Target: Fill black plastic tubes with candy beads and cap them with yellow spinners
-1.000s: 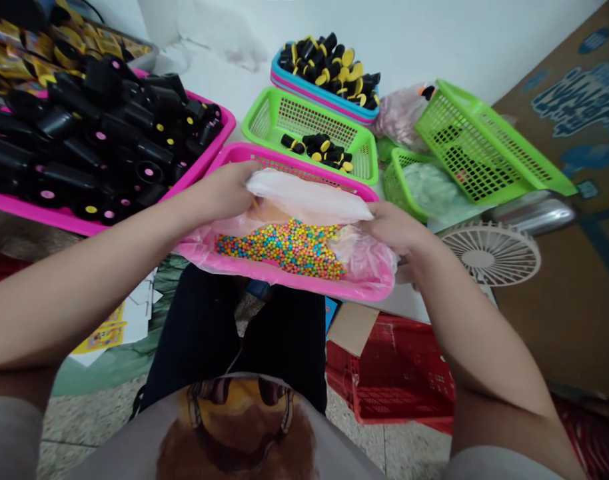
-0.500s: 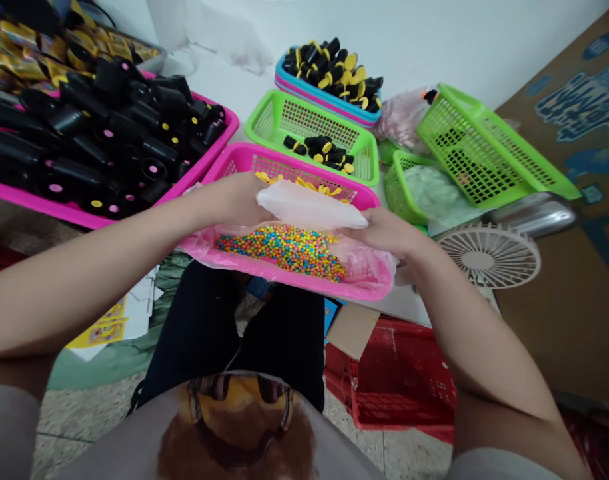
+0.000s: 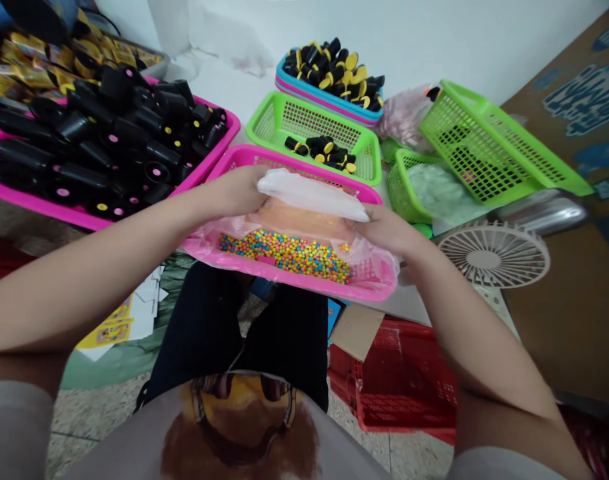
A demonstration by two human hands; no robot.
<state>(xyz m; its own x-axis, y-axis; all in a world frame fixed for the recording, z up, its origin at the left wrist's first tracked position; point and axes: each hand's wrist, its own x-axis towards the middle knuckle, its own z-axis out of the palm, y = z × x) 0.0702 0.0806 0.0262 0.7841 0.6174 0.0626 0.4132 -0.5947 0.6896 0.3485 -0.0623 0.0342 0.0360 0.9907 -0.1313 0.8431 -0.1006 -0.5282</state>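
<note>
A clear plastic bag (image 3: 312,195) lies in the pink basket (image 3: 289,277) right in front of me, with many small coloured candy balls (image 3: 290,253) spread in it. My left hand (image 3: 234,190) is closed on the bag's left edge. My right hand (image 3: 387,229) is closed on its right edge. Between them the upper flap of the bag is stretched over the far half of the basket.
A big pink tray of black tubes (image 3: 94,153) stands at the left. Behind are a green basket (image 3: 312,130) and a blue tray (image 3: 329,83) of black-and-yellow caps. More green baskets (image 3: 489,150) and a small white fan (image 3: 494,257) are at the right. A red crate (image 3: 399,380) sits below.
Both hands kept hold of the bag and folded its flap further over the basket, so the yellow pieces at the back are covered and fewer candy balls show.
</note>
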